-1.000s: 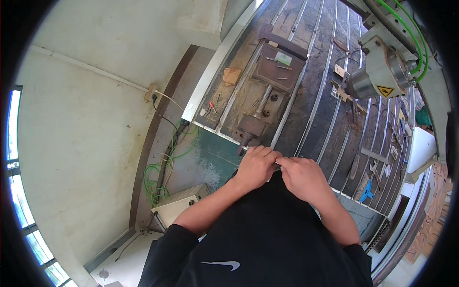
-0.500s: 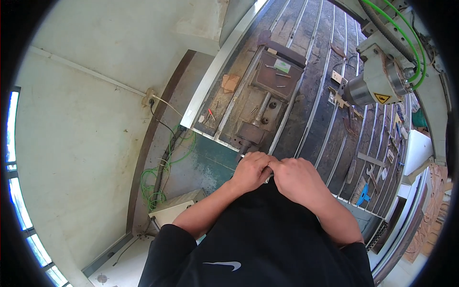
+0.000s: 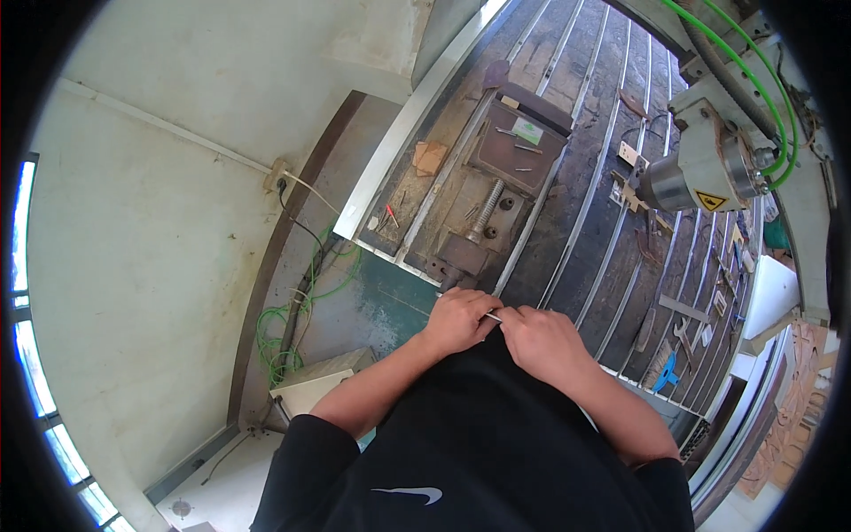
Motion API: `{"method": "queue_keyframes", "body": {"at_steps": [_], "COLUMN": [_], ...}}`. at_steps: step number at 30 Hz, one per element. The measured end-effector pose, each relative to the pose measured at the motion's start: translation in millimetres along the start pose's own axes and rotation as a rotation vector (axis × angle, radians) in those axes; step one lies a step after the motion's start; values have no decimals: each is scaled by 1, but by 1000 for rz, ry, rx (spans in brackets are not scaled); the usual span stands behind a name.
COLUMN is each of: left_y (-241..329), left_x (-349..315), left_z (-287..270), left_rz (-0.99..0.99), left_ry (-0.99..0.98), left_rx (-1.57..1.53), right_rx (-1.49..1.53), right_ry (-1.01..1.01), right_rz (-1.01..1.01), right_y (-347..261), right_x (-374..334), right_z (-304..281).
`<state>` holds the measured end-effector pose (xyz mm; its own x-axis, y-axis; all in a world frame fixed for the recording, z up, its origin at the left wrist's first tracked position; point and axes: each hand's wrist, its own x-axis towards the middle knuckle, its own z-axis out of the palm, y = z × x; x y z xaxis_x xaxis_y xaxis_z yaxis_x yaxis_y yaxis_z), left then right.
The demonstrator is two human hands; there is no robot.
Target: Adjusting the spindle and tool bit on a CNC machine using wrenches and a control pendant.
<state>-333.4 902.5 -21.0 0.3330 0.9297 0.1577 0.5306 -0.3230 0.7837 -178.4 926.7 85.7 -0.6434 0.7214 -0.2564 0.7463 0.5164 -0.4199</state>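
Observation:
My left hand (image 3: 459,321) and my right hand (image 3: 542,340) are close together in front of my body, both closed in a pinch. Between their fingertips shows a short, thin, pale rod (image 3: 493,316); both hands cover most of it, so I cannot make out its exact kind. Just beyond my left hand lies the screw end of a brown machine vise (image 3: 464,255), with its threaded spindle (image 3: 487,211) leading away. On the vise's flat top rest a green and white packet (image 3: 527,131) and several small thin metal rods (image 3: 523,169).
The slotted machine table (image 3: 567,239) stretches away to the right. A metal spindle head (image 3: 678,182) hangs over it. Near its right front lie a blue-handled brush (image 3: 667,372), a wrench (image 3: 683,339) and a flat metal bar (image 3: 683,309). Green cable (image 3: 273,341) coils at left.
My hands have drawn slightly apart at the fingertips, and the thin pale rod between them now shows. The view has shifted a little; the things on the table lie as before.

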Motion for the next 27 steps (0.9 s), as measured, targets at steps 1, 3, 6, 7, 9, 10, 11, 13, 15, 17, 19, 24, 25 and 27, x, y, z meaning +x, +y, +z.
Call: {"method": "queue_keyframes", "body": {"at_steps": [1,3,6,7,9,10,11,13,15,17,19,24,25,27], "left_y": [1,0,6,6,7,8,10,13,14,22,32,44,41,27], "left_x": [1,2,14,17,22,22,22,23,23,19,14,12,8,1], "left_z": [-1,-7,-18,-19,-19,-17,-13,-12,-15,-16,-13,-12,-12,-9], "left_rz": [-5,-36,-80,-90,6,3,-50,-102,-80,-116,-111,69,109,200], "left_ry": [-2,-154,-316,-315,-311,-314,-327,-345,-389,-411,-408,-268,-276,-361], "left_rx": [-2,-11,29,36,58,69,36,12,39,27,-37,30,71,16], "right_rx": [3,12,54,77,108,123,138,160,180,176,158,1,-5,24], "right_ry": [-12,-28,-36,-50,-62,-65,-67,-39,-15,-35,-95,86,98,82], "right_rz": [12,20,-3,-11,-30,-27,-23,-19,-2,16,65,103,202,370], "right_y": [0,0,7,7,6,5,4,3,2,-3,-9,-15,-17,-31], "right_x": [0,0,3,4,4,5,5,3,-2,-8,-17,-35,-38,-44], "right_z": [1,2,3,3,2,0,-1,-2,-1,2,-12,-23,-11,2]}}
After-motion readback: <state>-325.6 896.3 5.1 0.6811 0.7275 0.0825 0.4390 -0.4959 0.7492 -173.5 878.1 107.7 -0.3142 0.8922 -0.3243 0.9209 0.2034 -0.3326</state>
